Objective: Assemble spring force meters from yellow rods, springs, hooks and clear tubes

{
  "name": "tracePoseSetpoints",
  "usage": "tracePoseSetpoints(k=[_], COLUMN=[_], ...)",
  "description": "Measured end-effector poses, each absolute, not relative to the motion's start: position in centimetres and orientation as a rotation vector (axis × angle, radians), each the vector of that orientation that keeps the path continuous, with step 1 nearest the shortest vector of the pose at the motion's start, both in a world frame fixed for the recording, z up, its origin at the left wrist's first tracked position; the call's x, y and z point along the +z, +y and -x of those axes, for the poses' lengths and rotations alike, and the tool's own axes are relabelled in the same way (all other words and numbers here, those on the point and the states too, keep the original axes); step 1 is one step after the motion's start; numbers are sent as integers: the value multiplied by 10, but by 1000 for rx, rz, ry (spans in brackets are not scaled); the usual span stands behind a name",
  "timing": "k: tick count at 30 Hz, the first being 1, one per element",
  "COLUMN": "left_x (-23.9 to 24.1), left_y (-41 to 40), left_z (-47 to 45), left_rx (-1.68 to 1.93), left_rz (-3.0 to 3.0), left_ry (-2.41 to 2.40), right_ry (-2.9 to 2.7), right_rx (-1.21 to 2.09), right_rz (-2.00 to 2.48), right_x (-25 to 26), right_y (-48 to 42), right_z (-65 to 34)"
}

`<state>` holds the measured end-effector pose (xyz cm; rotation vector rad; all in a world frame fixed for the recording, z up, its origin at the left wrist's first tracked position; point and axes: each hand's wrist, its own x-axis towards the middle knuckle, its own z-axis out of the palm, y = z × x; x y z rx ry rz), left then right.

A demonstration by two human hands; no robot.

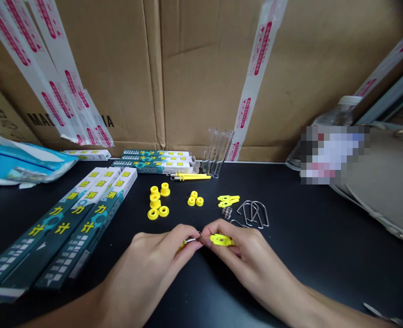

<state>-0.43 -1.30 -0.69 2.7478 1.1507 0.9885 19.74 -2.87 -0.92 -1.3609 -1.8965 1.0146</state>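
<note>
My left hand [167,250] pinches a thin yellow rod [181,246] with a pale, metallic-looking end, most of it hidden in the fingers. Fingertip to fingertip with it, my right hand [239,246] is closed on a flat yellow plastic tab [221,239] with holes in it. A small loop of wire [199,234] shows between the two hands; which one grips it I cannot tell. Just beyond the right hand lie bent metal wire hooks [255,213], small coiled rings [226,212] and two more yellow tabs [229,201].
Yellow flanged caps [155,201] and smaller yellow caps [195,199] lie ahead. Behind are yellow rods [191,176], clear tubes [217,152] and boxes [153,159]. Long boxes [74,218] lie left, near a blue packet [27,161]. A bottle [341,114] and grey bag [389,182] stand right.
</note>
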Motion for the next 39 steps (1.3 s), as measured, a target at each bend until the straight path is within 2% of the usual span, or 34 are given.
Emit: tracePoseSetpoints(k=[21, 39], left_x=[-3, 2], left_y=[-16, -12], left_z=[1, 0], left_rx=[856, 779], left_rz=[-2713, -2468], left_ry=[1149, 1232], right_ry=[-1837, -1845], right_rx=[1063, 1040], right_rz=[1462, 1349], right_x=[-4, -2], right_y=[-34, -36], right_z=[-192, -192])
